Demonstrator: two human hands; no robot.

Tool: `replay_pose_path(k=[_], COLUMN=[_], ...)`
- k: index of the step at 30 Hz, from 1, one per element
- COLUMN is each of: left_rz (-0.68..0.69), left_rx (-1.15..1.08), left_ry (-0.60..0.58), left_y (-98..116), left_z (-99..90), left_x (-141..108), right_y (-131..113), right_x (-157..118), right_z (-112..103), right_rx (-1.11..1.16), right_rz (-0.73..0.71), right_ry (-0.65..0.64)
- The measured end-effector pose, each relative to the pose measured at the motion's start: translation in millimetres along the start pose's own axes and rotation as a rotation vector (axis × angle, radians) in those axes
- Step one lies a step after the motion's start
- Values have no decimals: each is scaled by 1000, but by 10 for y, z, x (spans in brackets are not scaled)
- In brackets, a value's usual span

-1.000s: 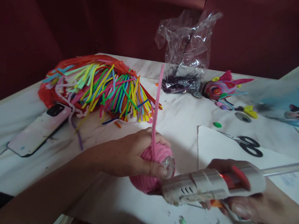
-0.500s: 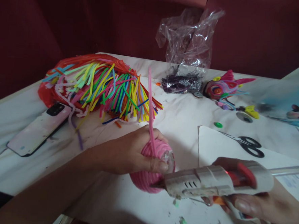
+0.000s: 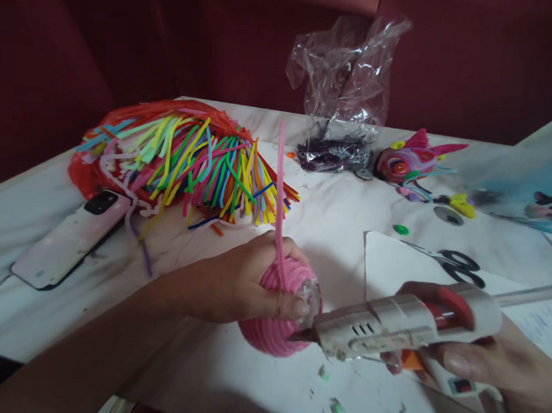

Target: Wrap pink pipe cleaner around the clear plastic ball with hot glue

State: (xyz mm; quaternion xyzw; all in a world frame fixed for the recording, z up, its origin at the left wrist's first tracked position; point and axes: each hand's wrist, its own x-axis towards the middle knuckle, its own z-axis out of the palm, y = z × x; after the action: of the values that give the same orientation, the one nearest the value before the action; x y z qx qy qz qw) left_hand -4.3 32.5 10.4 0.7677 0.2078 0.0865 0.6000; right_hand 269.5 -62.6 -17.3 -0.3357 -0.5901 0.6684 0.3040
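My left hand (image 3: 257, 286) is closed around a rounded body wrapped in rows of pink pipe cleaner (image 3: 272, 334). A clear, glossy patch shows at its right end, beside my thumb. One loose length of pink pipe cleaner (image 3: 280, 188) sticks straight up from under the fingers. In my right hand (image 3: 476, 362) is a whitish hot glue gun (image 3: 380, 331) with an orange trigger, a glue stick running out of its back. Its dark nozzle points left at the lower right of the wrapped rows; whether it touches them I cannot tell.
Colourful pipe cleaners (image 3: 213, 165) spill from a red bag at the back left, behind a phone (image 3: 72, 238). A clear plastic bag (image 3: 343, 98) stands at the back. A pink fish-like craft (image 3: 409, 162) lies right of it. Black-handled scissors (image 3: 459, 267) rest on white paper (image 3: 385, 257).
The glue gun has shifted slightly right and tilted, its nozzle moving up and right along the pink wrapping. My left hand keeps its hold almost unmoved.
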Motion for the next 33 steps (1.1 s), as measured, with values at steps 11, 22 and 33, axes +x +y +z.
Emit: replay_pose_path(k=[11, 22, 33], left_rz=[-3, -39, -39], left_rx=[21, 32, 35], left_ry=[36, 26, 41], left_y=[-7, -1, -87], left_z=[30, 44, 23], left_x=[-26, -45, -50], right_y=[-36, -66, 54], right_x=[74, 102, -14], right_z=[56, 73, -58], right_rx=[73, 95, 39], right_rz=[-68, -91, -85], right_ry=[-15, -26, 29])
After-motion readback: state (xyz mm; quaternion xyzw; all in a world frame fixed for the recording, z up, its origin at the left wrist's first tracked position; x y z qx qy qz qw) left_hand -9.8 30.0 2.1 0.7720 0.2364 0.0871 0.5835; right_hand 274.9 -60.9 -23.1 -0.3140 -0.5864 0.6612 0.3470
